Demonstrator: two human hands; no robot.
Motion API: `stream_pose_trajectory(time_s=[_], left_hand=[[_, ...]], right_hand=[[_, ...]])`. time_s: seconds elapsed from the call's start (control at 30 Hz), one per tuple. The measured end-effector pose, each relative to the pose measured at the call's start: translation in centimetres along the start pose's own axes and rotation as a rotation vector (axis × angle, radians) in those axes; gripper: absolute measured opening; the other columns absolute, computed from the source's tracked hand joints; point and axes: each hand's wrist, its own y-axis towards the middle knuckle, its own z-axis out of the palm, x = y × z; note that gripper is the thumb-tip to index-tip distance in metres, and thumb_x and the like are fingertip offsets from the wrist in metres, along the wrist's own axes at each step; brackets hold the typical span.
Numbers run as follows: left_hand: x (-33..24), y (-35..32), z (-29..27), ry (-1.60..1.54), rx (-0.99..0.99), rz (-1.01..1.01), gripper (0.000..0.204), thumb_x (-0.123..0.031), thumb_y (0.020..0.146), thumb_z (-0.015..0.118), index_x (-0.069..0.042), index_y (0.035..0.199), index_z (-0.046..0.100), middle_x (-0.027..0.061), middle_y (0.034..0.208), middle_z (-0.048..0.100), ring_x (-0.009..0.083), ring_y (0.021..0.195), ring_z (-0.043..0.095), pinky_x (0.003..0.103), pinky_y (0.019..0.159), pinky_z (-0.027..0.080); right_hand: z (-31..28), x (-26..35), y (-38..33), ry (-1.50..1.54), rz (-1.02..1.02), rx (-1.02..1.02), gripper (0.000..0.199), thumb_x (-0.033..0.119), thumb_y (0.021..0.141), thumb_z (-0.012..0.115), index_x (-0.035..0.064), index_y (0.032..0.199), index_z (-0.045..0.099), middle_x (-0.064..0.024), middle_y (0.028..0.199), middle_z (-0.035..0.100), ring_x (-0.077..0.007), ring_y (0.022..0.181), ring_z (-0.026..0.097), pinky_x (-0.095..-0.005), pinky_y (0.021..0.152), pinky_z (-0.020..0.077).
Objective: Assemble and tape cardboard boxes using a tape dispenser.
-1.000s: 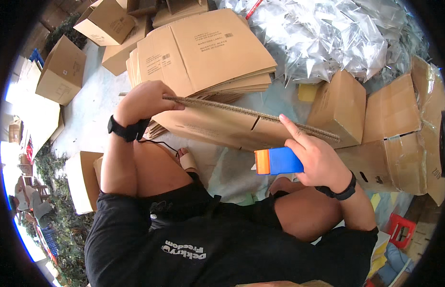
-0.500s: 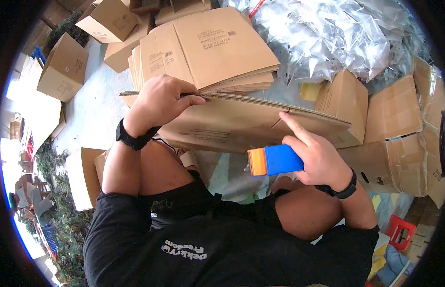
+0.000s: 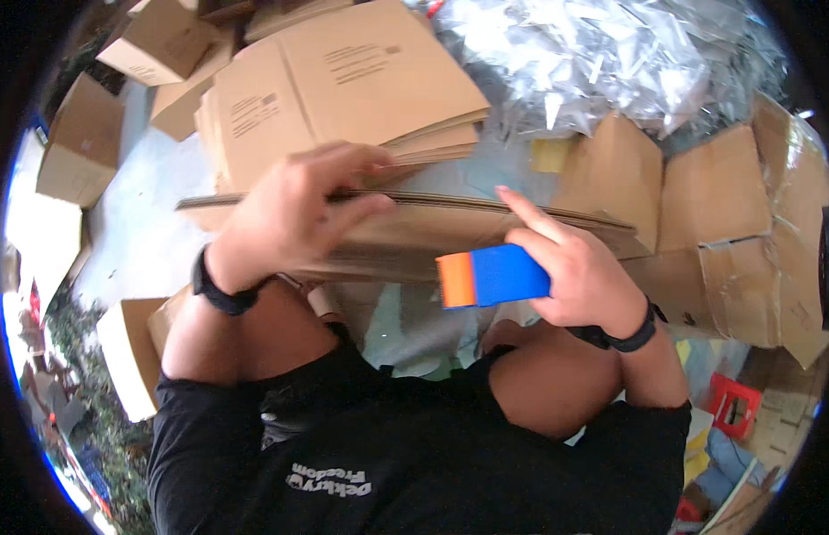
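The left hand (image 3: 294, 214) curls over the top edge of a flat, folded brown corrugated cardboard box (image 3: 414, 236) held across the knees, fingers clamped on it. The right hand (image 3: 570, 276) grips a blue and orange plastic scraper block (image 3: 492, 276), forefinger stretched out to touch the box edge. The folded box looks light and fairly stiff, yet likely to bow along its length and crease at the scores; holding near the middle of an edge seems safest. Behind it lies a stack of flat brown cardboard sheets (image 3: 343, 89) on the floor
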Motion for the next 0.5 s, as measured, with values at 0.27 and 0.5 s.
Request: stream_pose_trajectory(time_s=[0.27, 0.5], left_hand=[[2.5, 1.7, -2.2, 0.206, 0.18, -0.399, 0.046, -0.039, 0.095, 0.069, 0.004, 0.08, 0.069, 0.0209, 0.062, 0.058, 0.0319, 0.056, 0.058, 0.04, 0.056, 0.044], [2.6, 2.5, -2.2, 0.116, 0.096, -0.441, 0.033, -0.031, 0.085, 0.079, 0.001, 0.087, 0.074, 0.0118, 0.064, 0.064, 0.0171, 0.06, 0.057, 0.033, 0.06, 0.047]], right_hand=[[0.6, -0.2, 0.8, -0.06, -0.038, -0.007, 0.034, 0.005, 0.07, 0.071, 0.0002, 0.102, 0.059, -0.0287, 0.158, 0.036, -0.0385, 0.092, 0.067, -0.0436, 0.08, 0.0547], [1.1, -0.6, 1.0, -0.049, -0.072, 0.006, 0.032, 0.005, 0.073, 0.07, -0.0048, 0.103, 0.063, -0.0324, 0.158, 0.031, -0.0355, 0.087, 0.068, -0.0434, 0.077, 0.0549]])
